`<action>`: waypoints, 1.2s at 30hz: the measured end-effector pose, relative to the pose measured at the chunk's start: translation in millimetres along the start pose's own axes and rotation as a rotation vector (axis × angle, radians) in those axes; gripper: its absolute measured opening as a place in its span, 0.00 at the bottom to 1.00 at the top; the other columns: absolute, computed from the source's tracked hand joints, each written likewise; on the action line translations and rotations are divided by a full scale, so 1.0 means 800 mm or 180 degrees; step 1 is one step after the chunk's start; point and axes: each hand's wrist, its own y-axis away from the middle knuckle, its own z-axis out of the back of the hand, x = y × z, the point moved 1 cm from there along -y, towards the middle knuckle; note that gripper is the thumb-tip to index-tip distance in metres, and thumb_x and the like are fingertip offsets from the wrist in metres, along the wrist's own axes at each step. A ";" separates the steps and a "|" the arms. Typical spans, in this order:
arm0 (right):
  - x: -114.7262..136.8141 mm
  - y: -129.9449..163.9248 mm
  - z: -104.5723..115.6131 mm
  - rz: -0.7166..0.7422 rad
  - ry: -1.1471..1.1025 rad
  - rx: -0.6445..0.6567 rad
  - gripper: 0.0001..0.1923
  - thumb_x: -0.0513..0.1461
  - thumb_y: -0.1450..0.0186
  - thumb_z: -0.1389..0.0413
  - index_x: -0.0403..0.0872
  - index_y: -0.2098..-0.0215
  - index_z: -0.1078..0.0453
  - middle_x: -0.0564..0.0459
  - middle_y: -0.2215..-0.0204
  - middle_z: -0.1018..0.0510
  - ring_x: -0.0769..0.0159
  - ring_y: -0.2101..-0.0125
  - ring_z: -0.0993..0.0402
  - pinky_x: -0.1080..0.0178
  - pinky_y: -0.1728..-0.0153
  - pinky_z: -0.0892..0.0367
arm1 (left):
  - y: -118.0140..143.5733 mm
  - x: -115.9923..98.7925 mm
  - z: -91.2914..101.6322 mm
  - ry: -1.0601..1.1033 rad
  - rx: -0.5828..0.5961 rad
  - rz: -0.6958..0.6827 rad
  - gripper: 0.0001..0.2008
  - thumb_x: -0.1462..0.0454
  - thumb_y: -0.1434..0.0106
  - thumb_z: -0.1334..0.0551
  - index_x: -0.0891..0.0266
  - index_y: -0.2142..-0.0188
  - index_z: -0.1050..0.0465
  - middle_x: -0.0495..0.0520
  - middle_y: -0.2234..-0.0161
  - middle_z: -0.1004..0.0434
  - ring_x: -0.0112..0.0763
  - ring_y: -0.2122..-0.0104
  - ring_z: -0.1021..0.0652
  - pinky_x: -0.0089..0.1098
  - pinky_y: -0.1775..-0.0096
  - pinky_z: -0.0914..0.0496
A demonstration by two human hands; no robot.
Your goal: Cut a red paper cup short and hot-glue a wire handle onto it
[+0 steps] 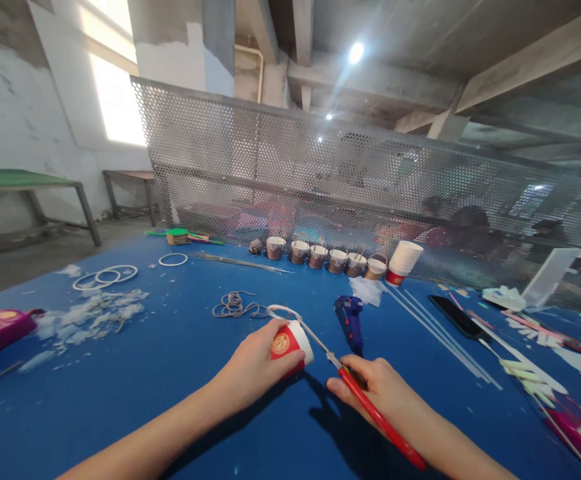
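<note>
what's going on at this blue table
The person's left hand holds a red-and-white cup, tilted. The right hand grips a red-handled tool; a curled pale strip reaches from its head past the cup. Farther back on the blue table are a blue glue gun and a row of small buckets.

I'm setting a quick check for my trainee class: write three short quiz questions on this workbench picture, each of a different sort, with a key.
1. Choose one. The blue plastic glue gun lies: (A) on the floor; (B) on the blue tabletop; (C) on the green table.
2. True or false? The right hand holds the red-handled metal tool.
3. Fill the gap. The left hand holds a ____.

Key: 1. B. 2. True. 3. Red-and-white paper cup with a gold emblem.
</note>
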 end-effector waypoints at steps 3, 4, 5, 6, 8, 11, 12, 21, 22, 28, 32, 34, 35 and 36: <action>0.000 0.001 0.000 -0.0045 -0.0504 0.0136 0.21 0.54 0.37 0.48 0.47 0.76 0.42 0.61 0.85 0.44 0.74 0.82 0.54 0.67 0.80 0.54 | -0.001 -0.001 0.001 0.0054 0.0061 0.0077 0.25 0.54 0.46 0.39 0.63 0.50 0.31 0.59 0.59 0.21 0.40 0.67 0.22 0.33 0.68 0.29; 0.000 0.002 0.001 -0.0062 -0.0685 0.0159 0.22 0.55 0.38 0.48 0.47 0.76 0.40 0.62 0.84 0.44 0.74 0.82 0.54 0.68 0.80 0.54 | -0.002 -0.001 0.001 0.0101 0.0059 0.0119 0.26 0.54 0.46 0.38 0.63 0.50 0.31 0.58 0.60 0.21 0.39 0.68 0.22 0.32 0.69 0.29; -0.001 0.003 0.001 -0.0101 -0.0870 0.0169 0.22 0.56 0.38 0.47 0.46 0.74 0.38 0.62 0.84 0.44 0.75 0.82 0.52 0.68 0.81 0.53 | -0.003 -0.001 0.002 0.0172 0.0063 0.0161 0.27 0.54 0.47 0.38 0.63 0.49 0.32 0.58 0.61 0.22 0.38 0.69 0.22 0.32 0.71 0.29; -0.002 0.004 0.001 -0.0173 -0.1056 0.0171 0.23 0.57 0.39 0.48 0.46 0.71 0.36 0.62 0.84 0.43 0.75 0.83 0.51 0.69 0.82 0.52 | -0.004 0.000 0.003 0.0270 0.0084 0.0203 0.28 0.53 0.47 0.37 0.63 0.49 0.33 0.57 0.62 0.22 0.37 0.70 0.23 0.31 0.72 0.29; -0.005 0.005 0.000 -0.0441 -0.1404 0.0181 0.27 0.60 0.40 0.49 0.45 0.66 0.34 0.63 0.84 0.41 0.76 0.86 0.49 0.69 0.84 0.51 | -0.005 0.001 0.003 0.0519 0.0166 0.0271 0.33 0.52 0.49 0.34 0.63 0.46 0.36 0.56 0.63 0.23 0.35 0.72 0.24 0.31 0.74 0.29; -0.011 0.004 -0.003 -0.0720 -0.1809 0.0074 0.33 0.65 0.44 0.50 0.45 0.62 0.34 0.63 0.85 0.39 0.78 0.89 0.48 0.70 0.87 0.50 | -0.006 0.002 0.004 0.0912 0.0260 0.0191 0.39 0.53 0.51 0.31 0.61 0.42 0.41 0.57 0.58 0.23 0.33 0.70 0.23 0.31 0.71 0.28; -0.013 0.003 -0.004 -0.0716 -0.1901 0.0027 0.34 0.65 0.45 0.49 0.45 0.62 0.34 0.63 0.84 0.39 0.78 0.89 0.48 0.71 0.87 0.50 | -0.006 0.003 0.004 0.1035 0.0280 0.0110 0.38 0.55 0.51 0.30 0.61 0.43 0.40 0.58 0.56 0.24 0.33 0.67 0.22 0.31 0.68 0.27; -0.035 0.001 -0.010 -0.0367 -0.2519 -0.0134 0.28 0.62 0.40 0.48 0.45 0.65 0.34 0.63 0.83 0.36 0.78 0.88 0.44 0.73 0.87 0.46 | -0.011 0.019 -0.014 0.1334 0.0550 -0.0301 0.28 0.61 0.50 0.30 0.61 0.51 0.37 0.61 0.48 0.27 0.43 0.47 0.28 0.41 0.45 0.35; -0.037 0.001 -0.011 -0.0349 -0.2552 -0.0118 0.28 0.62 0.40 0.48 0.45 0.64 0.34 0.63 0.84 0.36 0.78 0.88 0.44 0.73 0.87 0.47 | -0.011 0.019 -0.015 0.1185 0.0597 -0.0272 0.29 0.62 0.51 0.30 0.62 0.50 0.37 0.61 0.48 0.27 0.43 0.46 0.28 0.42 0.44 0.37; -0.038 0.009 -0.007 -0.0347 -0.2620 -0.0045 0.27 0.60 0.39 0.48 0.45 0.62 0.33 0.62 0.83 0.34 0.77 0.89 0.43 0.73 0.89 0.46 | -0.003 0.001 0.019 0.0322 0.0850 -0.0225 0.34 0.69 0.52 0.36 0.62 0.43 0.38 0.60 0.46 0.28 0.41 0.48 0.27 0.38 0.46 0.34; -0.028 0.017 0.001 -0.0339 -0.2596 0.0089 0.27 0.60 0.40 0.48 0.45 0.61 0.33 0.62 0.83 0.35 0.77 0.89 0.44 0.73 0.89 0.46 | -0.016 0.006 0.052 -0.1184 0.0284 -0.0254 0.21 0.69 0.43 0.47 0.62 0.51 0.28 0.57 0.54 0.23 0.37 0.57 0.23 0.35 0.54 0.29; -0.023 0.021 0.004 -0.0367 -0.2583 0.0129 0.28 0.60 0.42 0.46 0.45 0.61 0.33 0.62 0.83 0.36 0.77 0.89 0.44 0.72 0.90 0.47 | -0.028 0.016 0.056 -0.2319 0.0301 -0.0602 0.17 0.69 0.39 0.48 0.62 0.56 0.25 0.58 0.56 0.23 0.38 0.56 0.24 0.37 0.52 0.30; -0.021 0.023 0.004 -0.0386 -0.2587 0.0141 0.28 0.60 0.43 0.46 0.45 0.61 0.33 0.62 0.84 0.36 0.76 0.89 0.44 0.72 0.90 0.48 | -0.033 0.023 0.055 -0.2494 0.0368 -0.0646 0.14 0.68 0.39 0.47 0.63 0.59 0.24 0.60 0.57 0.24 0.40 0.55 0.25 0.37 0.52 0.31; -0.019 0.024 0.004 -0.0404 -0.2600 0.0133 0.29 0.61 0.44 0.45 0.45 0.60 0.33 0.62 0.84 0.36 0.76 0.89 0.44 0.72 0.90 0.48 | -0.037 0.029 0.053 -0.2592 0.0431 -0.0647 0.12 0.68 0.38 0.46 0.63 0.63 0.23 0.61 0.58 0.24 0.41 0.56 0.24 0.37 0.53 0.30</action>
